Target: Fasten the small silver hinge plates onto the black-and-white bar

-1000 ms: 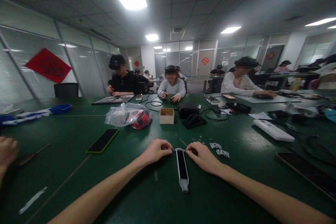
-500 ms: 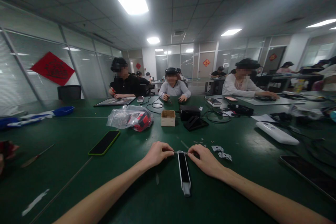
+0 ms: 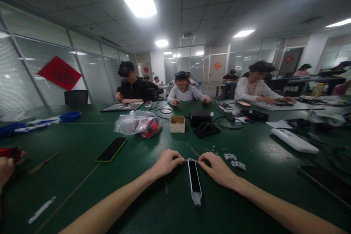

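A long, narrow device (image 3: pixel 194 179) with a white frame, black face and grey near end lies on the green table, pointing toward me. At its far end, a small thin rod (image 3: pixel 186 159) seems to stick out to both sides. My left hand (image 3: pixel 168 161) pinches the left end of it between thumb and fingers. On the other side, my right hand (image 3: pixel 214 165) is closed in a pinch at the right end. The fingertips hide most of the rod. Small white bracket-like parts (image 3: pixel 238 164) lie right of my right hand, near several tiny rings.
Beyond my hands are a small cardboard box (image 3: pixel 177 126), a black stand (image 3: pixel 207 129) and a plastic bag (image 3: pixel 137 122). A green-edged phone (image 3: pixel 112 149) and a screwdriver (image 3: pixel 45 162) lie left. A white case (image 3: pixel 294 140) is right. Co-workers sit opposite; another person's hand (image 3: pixel 5 172) shows at left.
The view has shifted slightly, so everything sits a little farther right. My hands keep their pinch at the device's far end. The co-worker opposite has moved one hand outward.
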Available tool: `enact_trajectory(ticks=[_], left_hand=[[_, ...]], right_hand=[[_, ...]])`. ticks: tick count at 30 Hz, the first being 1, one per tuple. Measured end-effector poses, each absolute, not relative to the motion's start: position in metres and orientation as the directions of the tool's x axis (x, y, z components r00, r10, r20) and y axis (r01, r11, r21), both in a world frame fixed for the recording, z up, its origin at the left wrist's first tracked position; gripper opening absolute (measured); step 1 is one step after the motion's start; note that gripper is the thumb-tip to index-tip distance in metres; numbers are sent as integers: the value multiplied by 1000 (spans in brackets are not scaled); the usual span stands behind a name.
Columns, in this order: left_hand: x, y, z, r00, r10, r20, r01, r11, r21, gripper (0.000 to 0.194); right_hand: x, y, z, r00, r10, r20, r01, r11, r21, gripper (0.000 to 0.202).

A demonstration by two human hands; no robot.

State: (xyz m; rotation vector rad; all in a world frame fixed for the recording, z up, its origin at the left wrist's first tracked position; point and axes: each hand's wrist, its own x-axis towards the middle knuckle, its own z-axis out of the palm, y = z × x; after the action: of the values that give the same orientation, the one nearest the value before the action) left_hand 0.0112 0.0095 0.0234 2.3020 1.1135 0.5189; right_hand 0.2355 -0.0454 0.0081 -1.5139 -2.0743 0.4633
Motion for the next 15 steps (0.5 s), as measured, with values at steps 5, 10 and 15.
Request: enact_trajectory(ticks=[5, 10, 15], left_hand=[[14, 9, 24, 592, 793, 142, 634, -567, 526, 35], [14, 9, 23, 585, 796, 155, 636, -569, 522, 37], [15, 7, 24, 570, 807, 156, 643, -556, 526, 38]], right_hand=[[234, -47, 12, -232, 952, 202, 785, 305, -538, 24], [233, -49, 14, -237, 955, 178, 780, 296, -552, 24], [234, -47, 11, -237, 951, 199, 780, 309, -545, 24]])
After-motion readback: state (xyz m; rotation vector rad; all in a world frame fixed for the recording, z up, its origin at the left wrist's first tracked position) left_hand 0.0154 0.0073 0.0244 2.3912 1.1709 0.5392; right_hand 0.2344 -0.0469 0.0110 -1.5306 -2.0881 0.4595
